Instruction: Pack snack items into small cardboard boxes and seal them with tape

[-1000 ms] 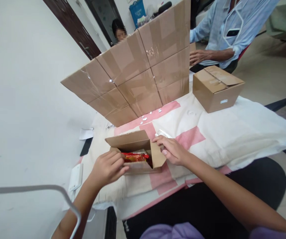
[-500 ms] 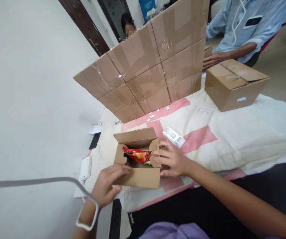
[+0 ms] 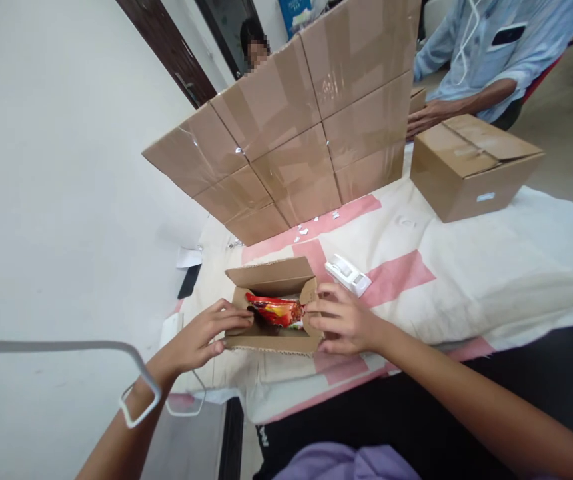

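A small open cardboard box (image 3: 271, 345) lies in front of me, its back flap raised and its front flap seen nearly edge-on. Inside is a shiny red and yellow packet (image 3: 274, 311); whatever lies under it is hidden. My left hand (image 3: 211, 330) grips the box's left side, fingers over the small side flap and thumb near the front corner. At the other end my right hand (image 3: 344, 320) holds the right side, fingertips on the side flap beside the packet and thumb low on the outside.
Behind the box rests a white device (image 3: 348, 275). A taped cardboard panel (image 3: 291, 153) stands across the table, with paper scraps (image 3: 302, 231) at its foot. A closed carton (image 3: 471, 170) sits at the right, near a person in a blue shirt (image 3: 496, 60). A white cable (image 3: 66, 347) crosses my left forearm.
My left hand has moved from the front flap up and left to the box's left side. The front flap has swung up, showing its edge. My right hand stays in place.
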Demonstrator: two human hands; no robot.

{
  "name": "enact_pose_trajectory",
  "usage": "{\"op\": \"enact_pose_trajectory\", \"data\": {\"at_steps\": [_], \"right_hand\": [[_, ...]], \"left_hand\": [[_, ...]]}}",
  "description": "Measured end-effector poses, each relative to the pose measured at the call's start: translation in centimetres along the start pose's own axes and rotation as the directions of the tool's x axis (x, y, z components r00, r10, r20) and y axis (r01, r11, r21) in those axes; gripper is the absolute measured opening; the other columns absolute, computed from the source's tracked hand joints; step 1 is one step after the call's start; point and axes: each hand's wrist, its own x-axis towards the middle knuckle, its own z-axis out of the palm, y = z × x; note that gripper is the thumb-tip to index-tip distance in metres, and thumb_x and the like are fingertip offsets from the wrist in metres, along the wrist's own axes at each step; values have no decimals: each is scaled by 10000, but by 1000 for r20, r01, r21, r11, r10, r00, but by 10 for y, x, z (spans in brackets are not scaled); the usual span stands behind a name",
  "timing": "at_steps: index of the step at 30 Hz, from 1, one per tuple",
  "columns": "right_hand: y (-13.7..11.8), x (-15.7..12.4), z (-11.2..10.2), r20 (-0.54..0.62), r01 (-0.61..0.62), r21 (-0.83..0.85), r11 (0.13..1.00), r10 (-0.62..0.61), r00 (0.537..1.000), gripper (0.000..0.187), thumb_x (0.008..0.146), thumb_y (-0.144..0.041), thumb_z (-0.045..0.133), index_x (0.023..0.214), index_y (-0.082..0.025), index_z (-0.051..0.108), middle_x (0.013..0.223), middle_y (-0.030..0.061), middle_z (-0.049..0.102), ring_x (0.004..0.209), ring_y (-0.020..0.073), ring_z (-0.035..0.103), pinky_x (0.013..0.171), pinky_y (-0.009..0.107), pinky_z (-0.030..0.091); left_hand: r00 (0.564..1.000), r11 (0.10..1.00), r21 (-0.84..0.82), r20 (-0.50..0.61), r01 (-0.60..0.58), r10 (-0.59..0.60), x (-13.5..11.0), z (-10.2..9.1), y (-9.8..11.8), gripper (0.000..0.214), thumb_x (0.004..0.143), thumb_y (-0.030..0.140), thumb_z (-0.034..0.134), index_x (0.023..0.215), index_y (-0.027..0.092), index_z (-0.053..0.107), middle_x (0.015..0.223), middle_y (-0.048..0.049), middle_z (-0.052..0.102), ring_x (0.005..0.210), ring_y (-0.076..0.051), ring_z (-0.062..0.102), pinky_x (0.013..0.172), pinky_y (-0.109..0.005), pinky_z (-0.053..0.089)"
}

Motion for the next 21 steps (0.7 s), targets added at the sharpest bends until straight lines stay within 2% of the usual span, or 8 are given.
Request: {"op": "enact_pose_trajectory", "data": {"at_steps": [5,10,13,15,17,19,21], "right_hand": [[0,1,-1,2,0,1,1000,0,1000,350,1012,-456,538,1096,-155,695,1135,137,709,1189,312,473,1012,513,458],[2,1,-1,1,20,-20,1000,-20,1000,266,928,-349,621,1110,-164,678,1138,133,710,1208,326,449,985,515,475],[3,0,-1,7,13,-35,999,-12,1000,245,900,-319,625,1095,-181,679,1132,126,706,1213,327,460,976,520,484],[4,-1,-1,13,8,-49,999,-8,1000,225,892,-308,625,1076,-192,684,1131,118,703,1202,325,477,974,521,488],[4,-1,-1,21,11,-56,998,-10,1000,209,884,-296,631,1055,-191,690,1140,119,698,1192,328,489,979,524,487],[4,-1,-2,32,13,-52,999,-11,999,209,882,-292,636,1052,-182,692,1145,126,696,1203,330,484,989,523,483],[3,0,-2,44,5,-43,999,-3,999,228,894,-306,632,1071,-176,691,1150,131,699,1220,327,465,1003,519,478]], "left_hand": [[998,973,229,54,7,-19,-6,8,9,782,952,792,255,1484,285,522,1545,-122,490,1079,-297,512,970,-438,421],[1000,931,365,4,-18,18,1,27,14,940,807,925,381,1413,233,575,1296,-162,578,1029,-310,524,919,-438,443],[998,940,339,-48,-30,49,8,33,13,902,857,895,317,1368,205,593,1175,-155,575,1006,-304,528,893,-435,456],[993,947,320,-110,-11,49,10,36,13,830,909,833,324,1366,186,571,1159,-153,569,1003,-301,527,891,-441,462],[975,953,303,-218,25,44,9,40,11,706,951,731,419,1368,173,535,1170,-151,560,1023,-298,528,896,-439,472],[930,954,285,-367,87,25,7,44,9,548,971,573,524,1337,164,511,1159,-144,548,1042,-289,531,891,-427,484],[864,946,275,-504,171,-10,6,49,7,404,970,420,571,1274,161,509,1104,-126,544,1024,-273,536,871,-412,490]]}}
